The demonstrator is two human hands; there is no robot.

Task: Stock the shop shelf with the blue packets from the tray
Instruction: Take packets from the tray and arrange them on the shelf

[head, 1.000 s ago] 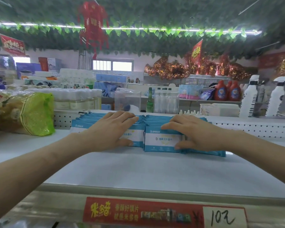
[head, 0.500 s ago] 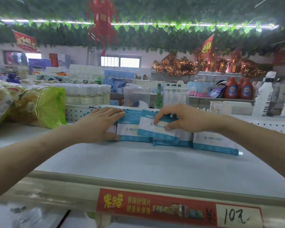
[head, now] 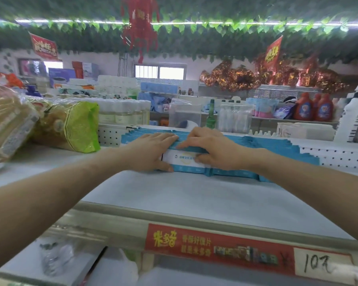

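The blue packets (head: 267, 143) stand on edge in a long row at the back of the white shelf (head: 174, 203). They are packed face to face against the perforated back rail (head: 331, 156), and the row's right part steps down towards the shelf surface. The left grip (head: 151, 151), a bare hand, lies over the left part of the row. Its fingers are nearly straight and flat across the packets' top edges, and its thumb reaches down to the lower front edge of the foremost packet. This grip is released and presses rather than clasps. The right grip (head: 213, 149) sits just beside it, the fingertips of the two almost meeting above the row. Its fingers bend over the top edges and its thumb is set on the white label of the foremost packet, so it is grasping the front packets between thumb and fingers. Both forearms reach in from the near corners over the shelf's front lip. Left of the packets, and apart from them, a green and yellow bag (head: 79, 124) lies on the same shelf. Along the front edge runs a red price strip (head: 215, 247) with a handwritten white tag (head: 318, 265) at its right end.
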